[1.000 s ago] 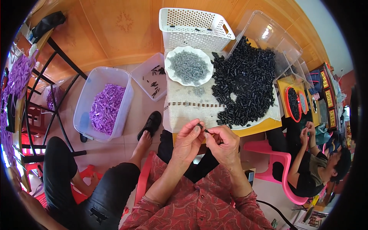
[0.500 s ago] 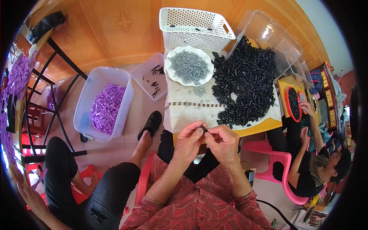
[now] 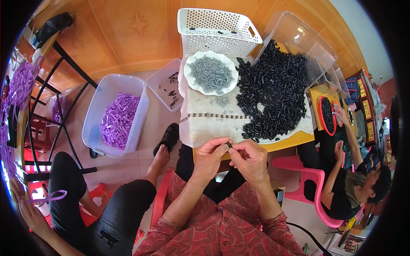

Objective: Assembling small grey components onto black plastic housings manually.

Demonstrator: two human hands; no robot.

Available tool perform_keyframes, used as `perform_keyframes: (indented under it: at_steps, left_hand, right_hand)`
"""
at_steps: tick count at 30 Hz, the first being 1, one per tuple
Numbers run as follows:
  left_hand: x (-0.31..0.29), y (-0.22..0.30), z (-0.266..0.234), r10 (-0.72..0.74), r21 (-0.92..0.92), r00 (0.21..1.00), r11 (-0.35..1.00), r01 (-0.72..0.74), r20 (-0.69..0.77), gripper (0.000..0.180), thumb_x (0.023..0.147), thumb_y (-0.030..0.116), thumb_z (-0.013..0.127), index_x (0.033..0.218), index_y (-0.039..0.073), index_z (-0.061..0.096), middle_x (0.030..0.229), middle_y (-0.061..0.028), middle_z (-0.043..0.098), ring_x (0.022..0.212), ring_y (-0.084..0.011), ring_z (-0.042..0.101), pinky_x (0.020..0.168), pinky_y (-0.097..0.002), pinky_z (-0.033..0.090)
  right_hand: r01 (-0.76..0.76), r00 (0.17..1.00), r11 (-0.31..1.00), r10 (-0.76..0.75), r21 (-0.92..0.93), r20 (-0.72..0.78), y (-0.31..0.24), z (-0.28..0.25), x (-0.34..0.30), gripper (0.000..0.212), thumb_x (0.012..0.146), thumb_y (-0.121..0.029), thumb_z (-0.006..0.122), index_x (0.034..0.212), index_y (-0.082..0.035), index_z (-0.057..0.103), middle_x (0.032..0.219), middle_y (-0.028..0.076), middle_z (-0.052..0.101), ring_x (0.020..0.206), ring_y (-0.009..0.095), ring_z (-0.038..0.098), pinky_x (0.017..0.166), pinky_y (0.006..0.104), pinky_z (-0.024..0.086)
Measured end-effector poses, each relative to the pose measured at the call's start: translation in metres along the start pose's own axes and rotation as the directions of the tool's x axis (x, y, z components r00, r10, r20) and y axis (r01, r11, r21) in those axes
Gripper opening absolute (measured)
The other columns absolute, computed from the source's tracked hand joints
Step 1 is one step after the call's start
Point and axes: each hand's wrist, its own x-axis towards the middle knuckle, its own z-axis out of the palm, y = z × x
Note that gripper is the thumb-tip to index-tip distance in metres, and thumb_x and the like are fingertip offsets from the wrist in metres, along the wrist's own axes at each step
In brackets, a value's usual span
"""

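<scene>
Both hands meet at the near edge of the cloth-covered table. Between my left hand (image 3: 210,158) and my right hand (image 3: 250,158) is a small black plastic piece (image 3: 228,145), pinched by the thumb and fingers of each; the fingertips cover much of it. A large heap of black plastic pieces (image 3: 273,94) spreads over the right side of the cloth (image 3: 198,130). Small clear pieces (image 3: 211,74) fill a white scalloped plate (image 3: 188,81) beyond my hands, and a few loose ones lie in front of it.
A white perforated basket (image 3: 220,42) and a tilted clear bin (image 3: 329,53) stand at the back. On the floor to the left, a translucent tub (image 3: 92,123) holds purple pieces. One person sits at left with a purple strip (image 3: 55,196); another sits at right by a red tray (image 3: 321,115).
My hands have shifted slightly, still pinching the black piece. The cloth's left edge has spread a little outward. The person at left has moved a hand, and a purple loop now shows there.
</scene>
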Motion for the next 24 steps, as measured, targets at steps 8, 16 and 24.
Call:
perform_keyframes:
  at_steps: [8,16,24]
  left_hand:
    - [0.001,0.002,-0.003,-0.110,-0.225,0.990,0.966,0.126,0.085,0.024,0.091,-0.001,0.058,0.114,0.003,0.064,0.109,-0.0123,0.065,0.101,-0.0207,0.061,0.088,-0.0358,0.052]
    - [0.001,0.001,0.001,-0.084,-0.263,0.988,0.958,0.115,0.126,0.025,0.092,0.000,0.057,0.116,0.005,0.064,0.108,-0.0122,0.064,0.102,-0.0213,0.060,0.087,-0.0376,0.052]
    - [-0.003,0.002,0.007,-0.096,-0.314,0.989,0.941,0.126,0.112,0.025,0.093,0.001,0.056,0.117,0.005,0.063,0.108,-0.0119,0.064,0.102,-0.0199,0.059,0.089,-0.0342,0.050]
  right_hand:
    - [0.226,0.971,0.973,-0.221,-0.049,0.092,0.010,-0.011,0.005,0.017,0.076,-0.003,0.076,0.085,-0.001,0.063,0.078,0.008,0.061,0.060,0.014,0.059,0.050,0.0254,0.047]
    - [0.312,0.949,0.950,-0.312,-0.013,0.040,0.021,-0.007,0.005,0.020,0.072,-0.004,0.079,0.083,-0.002,0.063,0.078,0.007,0.060,0.065,0.017,0.057,0.054,0.0275,0.045]
    - [0.381,0.925,0.925,-0.380,-0.003,-0.023,0.019,-0.002,0.002,0.022,0.071,-0.005,0.080,0.084,-0.003,0.063,0.078,0.007,0.060,0.066,0.016,0.058,0.054,0.0257,0.045]
